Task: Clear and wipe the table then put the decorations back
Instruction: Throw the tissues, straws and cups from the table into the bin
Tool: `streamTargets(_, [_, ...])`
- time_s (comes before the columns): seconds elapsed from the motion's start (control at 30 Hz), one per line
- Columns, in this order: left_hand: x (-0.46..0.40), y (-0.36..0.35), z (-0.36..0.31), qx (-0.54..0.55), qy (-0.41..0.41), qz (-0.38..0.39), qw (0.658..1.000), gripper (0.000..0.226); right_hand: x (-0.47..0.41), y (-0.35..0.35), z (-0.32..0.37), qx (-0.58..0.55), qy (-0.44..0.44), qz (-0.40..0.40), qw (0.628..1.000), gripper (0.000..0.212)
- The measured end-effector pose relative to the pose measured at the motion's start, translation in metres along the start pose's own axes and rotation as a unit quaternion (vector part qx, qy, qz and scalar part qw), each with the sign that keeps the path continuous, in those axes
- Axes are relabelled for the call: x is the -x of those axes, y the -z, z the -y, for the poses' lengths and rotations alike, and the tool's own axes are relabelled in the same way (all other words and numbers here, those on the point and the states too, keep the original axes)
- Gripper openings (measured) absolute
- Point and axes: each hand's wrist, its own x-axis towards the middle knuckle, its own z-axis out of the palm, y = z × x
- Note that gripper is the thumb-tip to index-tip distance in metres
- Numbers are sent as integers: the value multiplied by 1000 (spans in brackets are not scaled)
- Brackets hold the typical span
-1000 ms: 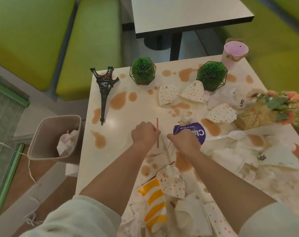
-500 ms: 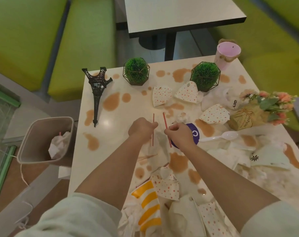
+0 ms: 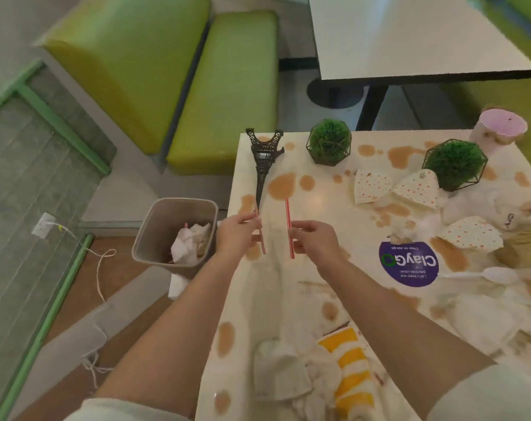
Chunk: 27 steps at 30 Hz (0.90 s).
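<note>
My left hand (image 3: 236,237) pinches a red striped straw (image 3: 260,230) over the table's left edge. My right hand (image 3: 314,243) holds a second red straw (image 3: 288,221) upright, just right of the first. The white table (image 3: 315,196) is stained with brown spills and littered with dotted paper cups (image 3: 370,185), crumpled wrappers and a yellow striped wrapper (image 3: 350,375). A beige bin (image 3: 174,235) with paper trash stands on the floor just left of my left hand. Decorations on the table: a black Eiffel tower model (image 3: 262,161), two caged green plants (image 3: 329,141) and a pink cup (image 3: 501,132).
A purple round sticker (image 3: 410,262) and a white plastic spoon (image 3: 485,275) lie right of my hands. A wrapped flower bouquet (image 3: 522,247) sits at the right edge. Green benches (image 3: 224,86) and another table (image 3: 410,34) stand beyond. A cord (image 3: 98,268) trails on the floor.
Both hands lifted a straw each off the table and moved left toward the table edge and the bin. The view swung left, showing more floor.
</note>
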Motion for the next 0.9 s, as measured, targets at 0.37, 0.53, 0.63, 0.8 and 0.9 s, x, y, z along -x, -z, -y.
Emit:
streamTargets(0.37, [-50, 162, 28, -42, 16, -94, 995, 26, 12, -155, 18, 69, 5, 60, 996, 20])
streamTargets(0.53, [-68, 196, 40, -117, 18, -87, 989, 34, 6, -209, 29, 82, 28, 69, 994, 18])
streamTargets(0.63, [-69, 204, 43, -136, 4, -92, 986, 28, 1, -230, 32, 101, 49, 63, 992, 21])
streamTargets(0.8, [-63, 200, 47, -153, -20, -74, 985, 25, 5, -233, 25, 183, 41, 68, 980, 37])
streamTargets(0.9, [-56, 189, 45, -163, -38, -55, 984, 23, 7, -215, 16, 172, 28, 51, 983, 35])
